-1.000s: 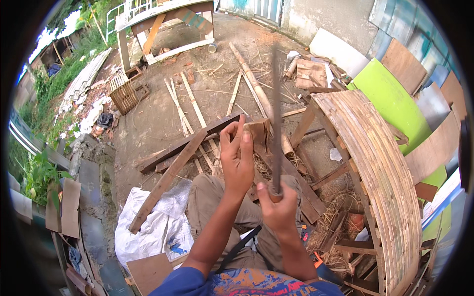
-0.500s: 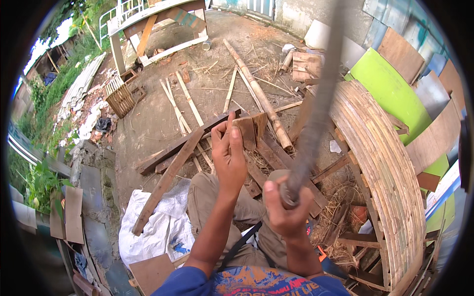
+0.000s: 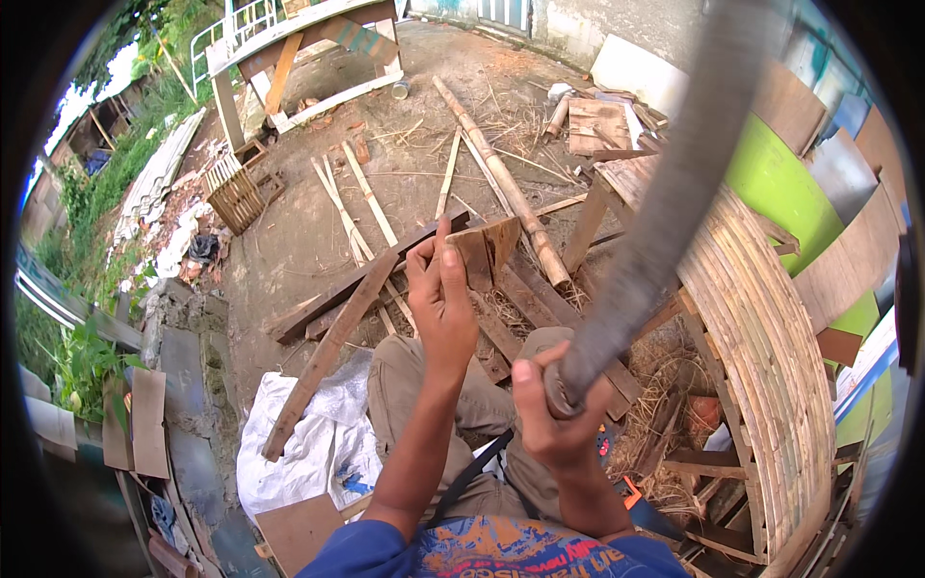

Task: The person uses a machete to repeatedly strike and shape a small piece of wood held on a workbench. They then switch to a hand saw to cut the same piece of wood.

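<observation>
Change first. In the last second the bar (image 3: 674, 202) has swung from near upright at mid-frame to a lean into the upper right, looming larger and blurred (we cannot tell whether it is a blade). The right grip (image 3: 559, 419), lower centre, is closed firmly around its near end.

The block (image 3: 496, 246) sits at mid-frame, about where it was. The left grip (image 3: 445, 303) has edged slightly left, index finger pointing up, thumb at the block's left edge; whether it pinches the wood we cannot tell. As we judge it, the swing leaves the bar well apart from the block, so the work pauses between contacts.

Surface: bare, dusty ground (image 3: 279, 250), strewn with straw; planks (image 3: 328, 352) left of centre, a bamboo pole (image 3: 501, 183) above, a white sack (image 3: 289, 453) lower left.

Room: an outdoor yard. Grass (image 3: 159, 91) upper left, a grey wall (image 3: 568, 34) along the top, a green panel (image 3: 795, 193) right, beside bamboo slats (image 3: 761, 376).
</observation>
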`<state>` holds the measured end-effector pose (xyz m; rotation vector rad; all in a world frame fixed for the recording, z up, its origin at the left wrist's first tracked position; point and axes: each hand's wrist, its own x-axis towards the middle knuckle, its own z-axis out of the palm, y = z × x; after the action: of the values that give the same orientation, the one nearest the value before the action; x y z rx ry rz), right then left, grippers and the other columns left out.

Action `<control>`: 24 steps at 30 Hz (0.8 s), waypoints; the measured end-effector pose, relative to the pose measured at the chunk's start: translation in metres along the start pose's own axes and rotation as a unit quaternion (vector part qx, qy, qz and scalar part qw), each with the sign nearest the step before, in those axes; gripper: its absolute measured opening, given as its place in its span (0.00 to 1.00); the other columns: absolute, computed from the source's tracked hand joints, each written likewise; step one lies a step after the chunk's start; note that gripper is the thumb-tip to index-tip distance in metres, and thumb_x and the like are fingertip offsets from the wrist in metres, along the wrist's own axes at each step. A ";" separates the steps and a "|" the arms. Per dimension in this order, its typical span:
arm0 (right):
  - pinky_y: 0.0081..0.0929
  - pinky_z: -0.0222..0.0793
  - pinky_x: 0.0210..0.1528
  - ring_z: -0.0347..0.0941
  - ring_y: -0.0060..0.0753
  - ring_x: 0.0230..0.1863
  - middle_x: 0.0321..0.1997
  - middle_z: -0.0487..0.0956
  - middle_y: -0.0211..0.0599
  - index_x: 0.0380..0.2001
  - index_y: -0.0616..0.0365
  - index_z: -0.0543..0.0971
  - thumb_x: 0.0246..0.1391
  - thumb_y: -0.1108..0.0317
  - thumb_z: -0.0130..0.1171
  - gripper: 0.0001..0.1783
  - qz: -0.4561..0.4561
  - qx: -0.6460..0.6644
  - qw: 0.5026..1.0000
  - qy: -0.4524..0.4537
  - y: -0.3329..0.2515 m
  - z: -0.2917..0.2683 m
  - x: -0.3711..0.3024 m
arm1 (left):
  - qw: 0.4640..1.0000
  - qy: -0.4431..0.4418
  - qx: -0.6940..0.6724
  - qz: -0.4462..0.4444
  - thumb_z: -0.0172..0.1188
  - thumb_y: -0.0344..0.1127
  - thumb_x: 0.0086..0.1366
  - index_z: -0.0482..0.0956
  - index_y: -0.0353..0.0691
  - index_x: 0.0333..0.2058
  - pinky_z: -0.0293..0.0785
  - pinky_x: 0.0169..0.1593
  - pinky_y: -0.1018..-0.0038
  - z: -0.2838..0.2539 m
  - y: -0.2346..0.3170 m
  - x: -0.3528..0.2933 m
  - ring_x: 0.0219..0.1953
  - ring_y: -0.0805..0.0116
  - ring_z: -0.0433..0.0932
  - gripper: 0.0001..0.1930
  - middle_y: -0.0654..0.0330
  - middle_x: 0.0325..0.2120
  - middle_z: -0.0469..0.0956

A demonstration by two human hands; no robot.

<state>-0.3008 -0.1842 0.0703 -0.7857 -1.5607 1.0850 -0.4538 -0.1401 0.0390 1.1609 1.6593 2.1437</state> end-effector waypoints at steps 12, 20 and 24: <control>0.22 0.60 0.23 0.65 0.14 0.18 0.16 0.71 0.22 0.26 0.61 0.75 0.58 0.73 0.62 0.09 0.120 0.024 0.992 -0.028 -0.007 0.009 0.009 | 0.999 0.014 0.032 0.011 0.47 0.39 0.78 0.72 0.32 0.63 0.67 0.48 0.75 -0.003 -0.003 0.008 0.44 0.71 0.68 0.22 0.58 0.42 0.69; 0.27 0.61 0.23 0.66 0.17 0.20 0.17 0.74 0.28 0.26 0.65 0.75 0.59 0.71 0.61 0.10 0.105 -0.046 0.992 -0.058 0.071 0.029 0.009 | 1.000 0.015 0.027 0.007 0.47 0.39 0.78 0.71 0.31 0.63 0.66 0.47 0.75 0.003 -0.006 0.004 0.42 0.72 0.67 0.22 0.59 0.40 0.68; 0.33 0.72 0.29 0.80 0.36 0.23 0.19 0.80 0.46 0.28 0.71 0.76 0.56 0.70 0.63 0.12 0.189 -0.020 0.974 -0.120 0.048 0.022 0.011 | 1.000 0.012 0.012 -0.021 0.47 0.39 0.78 0.71 0.31 0.64 0.66 0.47 0.75 -0.010 -0.013 0.002 0.42 0.72 0.67 0.23 0.59 0.40 0.68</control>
<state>-0.3264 -0.1620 0.0285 -1.0376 -1.6788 1.4732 -0.4659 -0.1416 0.0273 1.1013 1.7073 2.1256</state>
